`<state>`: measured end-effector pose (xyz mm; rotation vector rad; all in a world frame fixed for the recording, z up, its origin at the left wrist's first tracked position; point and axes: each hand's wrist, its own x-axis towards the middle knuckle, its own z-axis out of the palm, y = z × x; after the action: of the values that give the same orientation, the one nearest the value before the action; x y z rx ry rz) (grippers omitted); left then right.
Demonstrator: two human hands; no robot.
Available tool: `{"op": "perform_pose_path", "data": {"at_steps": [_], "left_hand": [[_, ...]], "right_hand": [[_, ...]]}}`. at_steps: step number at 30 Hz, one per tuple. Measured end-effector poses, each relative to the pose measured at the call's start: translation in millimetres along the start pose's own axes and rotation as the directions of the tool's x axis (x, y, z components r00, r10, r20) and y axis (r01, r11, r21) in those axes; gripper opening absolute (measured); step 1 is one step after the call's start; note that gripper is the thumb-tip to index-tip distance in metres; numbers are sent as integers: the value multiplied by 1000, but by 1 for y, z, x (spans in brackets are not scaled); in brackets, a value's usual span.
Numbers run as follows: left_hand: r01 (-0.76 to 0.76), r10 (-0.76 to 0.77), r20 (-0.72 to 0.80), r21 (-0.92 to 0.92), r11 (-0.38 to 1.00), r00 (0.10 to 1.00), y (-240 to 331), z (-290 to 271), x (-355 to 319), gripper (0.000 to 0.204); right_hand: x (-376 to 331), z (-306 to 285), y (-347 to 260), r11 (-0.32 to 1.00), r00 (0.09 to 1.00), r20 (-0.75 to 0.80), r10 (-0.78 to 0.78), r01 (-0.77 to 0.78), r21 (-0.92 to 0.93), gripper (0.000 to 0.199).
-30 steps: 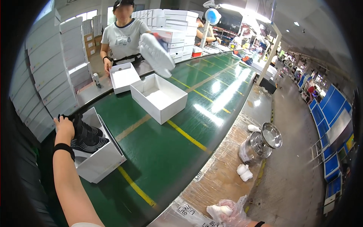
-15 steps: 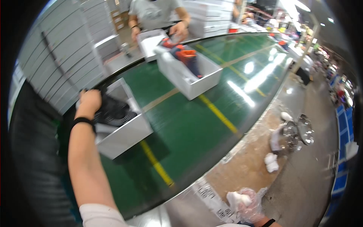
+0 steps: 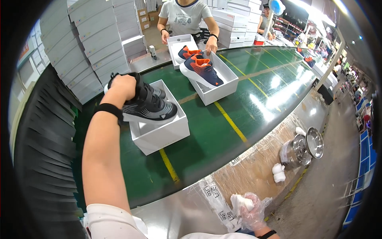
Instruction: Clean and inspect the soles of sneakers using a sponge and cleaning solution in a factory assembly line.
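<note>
My left hand [image 3: 124, 87] is closed on the ankle end of a pair of black sneakers [image 3: 151, 106] with grey stripes and pale soles. They are raised at the top of an open white shoebox [image 3: 164, 136] on the green conveyor belt [image 3: 203, 147]. The nearer shoe hides most of the other. At the lower right, my right hand [image 3: 254, 213] wears a clear plastic glove. Its fingers are curled round a white wad [image 3: 243, 202], cloth or cotton by its look, above the metal-edged side table.
Across the belt a co-worker [image 3: 185, 18] touches a second shoebox [image 3: 219, 93] holding navy-and-orange sneakers [image 3: 205, 71]. Stacked white boxes [image 3: 95, 44] rise behind. On the side ledge stand a metal pot [image 3: 294, 152], its lid [image 3: 314, 142] and a white wad [image 3: 278, 173]. Dark strip curtain [image 3: 43, 139] hangs left.
The black sneakers have come up from inside the shoebox to its rim, in my left hand. My view has shifted, and my right hand still holds the white wad.
</note>
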<state>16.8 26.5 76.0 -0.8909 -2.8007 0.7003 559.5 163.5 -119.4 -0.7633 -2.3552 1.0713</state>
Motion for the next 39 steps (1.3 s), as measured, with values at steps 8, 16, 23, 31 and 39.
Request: {"op": "perform_pose_path", "data": {"at_steps": [8, 16, 23, 31, 39], "left_hand": [[19, 67, 11, -993, -118, 998, -50, -9, -104, 29], [373, 341, -367, 17, -928, 865, 185, 32, -257, 41], [723, 742, 43, 196, -662, 669, 283, 88, -334, 52], [443, 489, -50, -351, -825, 871, 286, 132, -356, 51], [569, 580, -47, -148, -809, 813, 266, 150, -353, 53]], "right_hand": [[-6, -9, 5, 994, 995, -52, -85, 82, -72, 34], [-24, -12, 27, 949, 977, -204, 56, 12, 314, 26], [-44, -93, 27, 634, 933, -215, 289, -18, 773, 28], [-48, -82, -47, 678, 675, 64, -735, 731, 75, 28], [77, -64, 34, 919, 912, 213, -351, 379, -107, 24]]}}
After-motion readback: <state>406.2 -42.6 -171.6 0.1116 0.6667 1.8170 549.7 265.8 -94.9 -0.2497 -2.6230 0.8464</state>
